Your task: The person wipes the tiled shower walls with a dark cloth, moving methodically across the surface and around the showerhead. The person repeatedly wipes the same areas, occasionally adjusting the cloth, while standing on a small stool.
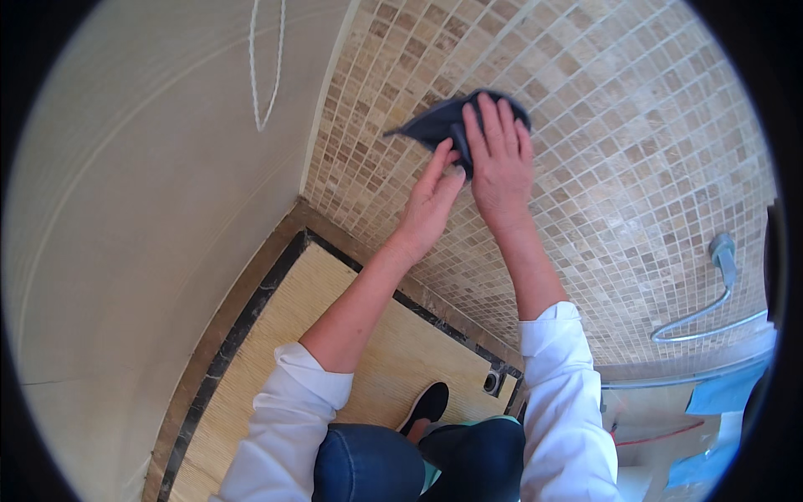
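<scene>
While the right hand [504, 176] lies with its fingers extended over the dark cloth [431, 123], the left hand [428, 205], just beside it at lower left, appears to pinch the cloth's lower fold between thumb and fingers; blur leaves the exact grip uncertain. The cloth is under the right fingers and beyond the left fingertips, apparently against the mosaic wall [619, 142], with one pointed corner projecting leftward, past both hands. For good contact, the right palm should probably press evenly, with the fingers flat across the cloth. The left hand should control the loose fold, lest it bunch. Keep strokes clear of the shower hose [690, 325], well to the right hand's lower right.
</scene>
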Action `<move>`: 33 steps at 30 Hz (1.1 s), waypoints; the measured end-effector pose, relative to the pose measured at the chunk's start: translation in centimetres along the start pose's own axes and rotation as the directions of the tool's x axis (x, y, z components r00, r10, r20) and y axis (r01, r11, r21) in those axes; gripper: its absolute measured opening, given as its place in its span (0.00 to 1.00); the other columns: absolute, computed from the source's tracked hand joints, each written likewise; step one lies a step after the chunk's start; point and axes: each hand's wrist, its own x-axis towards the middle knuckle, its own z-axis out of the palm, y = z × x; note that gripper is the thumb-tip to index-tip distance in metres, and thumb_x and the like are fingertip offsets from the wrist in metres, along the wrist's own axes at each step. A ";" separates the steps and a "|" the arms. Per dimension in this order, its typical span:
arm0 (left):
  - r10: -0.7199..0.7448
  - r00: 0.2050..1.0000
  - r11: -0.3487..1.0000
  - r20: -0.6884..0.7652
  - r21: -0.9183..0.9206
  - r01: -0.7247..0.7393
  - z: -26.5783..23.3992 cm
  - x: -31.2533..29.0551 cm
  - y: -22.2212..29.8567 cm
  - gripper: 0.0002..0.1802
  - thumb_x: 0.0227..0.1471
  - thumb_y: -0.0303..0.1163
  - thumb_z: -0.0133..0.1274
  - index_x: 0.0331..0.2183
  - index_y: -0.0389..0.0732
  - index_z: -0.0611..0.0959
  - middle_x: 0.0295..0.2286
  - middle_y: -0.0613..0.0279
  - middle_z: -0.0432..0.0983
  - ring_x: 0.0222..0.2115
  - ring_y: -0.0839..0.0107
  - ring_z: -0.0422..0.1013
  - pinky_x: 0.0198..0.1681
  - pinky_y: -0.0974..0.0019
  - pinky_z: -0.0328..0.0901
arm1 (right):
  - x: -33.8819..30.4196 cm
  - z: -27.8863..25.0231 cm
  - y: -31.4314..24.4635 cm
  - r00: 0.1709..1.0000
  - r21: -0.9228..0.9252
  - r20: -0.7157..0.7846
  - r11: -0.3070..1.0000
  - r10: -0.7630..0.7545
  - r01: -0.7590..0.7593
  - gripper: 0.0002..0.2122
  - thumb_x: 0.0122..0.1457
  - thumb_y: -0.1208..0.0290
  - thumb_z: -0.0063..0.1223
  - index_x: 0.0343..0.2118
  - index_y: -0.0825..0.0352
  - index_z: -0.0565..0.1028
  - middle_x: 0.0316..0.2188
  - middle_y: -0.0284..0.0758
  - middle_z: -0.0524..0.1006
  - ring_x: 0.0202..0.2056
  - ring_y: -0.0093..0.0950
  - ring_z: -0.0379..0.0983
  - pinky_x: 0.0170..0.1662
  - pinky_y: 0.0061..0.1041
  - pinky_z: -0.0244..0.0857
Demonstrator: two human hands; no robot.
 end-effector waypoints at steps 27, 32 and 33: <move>-0.265 0.963 0.828 0.038 0.521 0.207 6.6 -0.3 3.5 0.39 0.66 0.42 0.52 0.71 0.48 0.55 0.61 0.57 0.67 0.54 0.63 0.72 0.51 0.57 0.70 | -7.4 -4.0 3.3 0.972 0.131 0.072 0.964 0.225 -0.233 0.28 0.58 0.76 0.51 0.65 0.59 0.69 0.68 0.32 0.63 0.68 0.34 0.59 0.69 0.42 0.52; -0.414 0.903 0.795 -0.115 0.437 0.420 10.6 -1.2 2.5 0.40 0.65 0.41 0.53 0.71 0.48 0.56 0.60 0.57 0.67 0.52 0.62 0.73 0.49 0.55 0.72 | -12.8 -3.7 4.5 0.962 0.117 -0.013 0.956 0.274 -0.270 0.27 0.59 0.74 0.50 0.65 0.60 0.68 0.69 0.35 0.62 0.68 0.36 0.58 0.70 0.44 0.50; -0.364 0.926 0.828 -0.099 0.421 0.371 11.2 -2.1 2.9 0.39 0.66 0.39 0.53 0.71 0.48 0.55 0.61 0.57 0.66 0.53 0.63 0.73 0.50 0.56 0.71 | -11.7 -5.4 4.7 0.938 0.138 -0.046 0.932 0.344 -0.335 0.27 0.60 0.73 0.49 0.65 0.61 0.68 0.69 0.35 0.62 0.68 0.36 0.58 0.70 0.43 0.51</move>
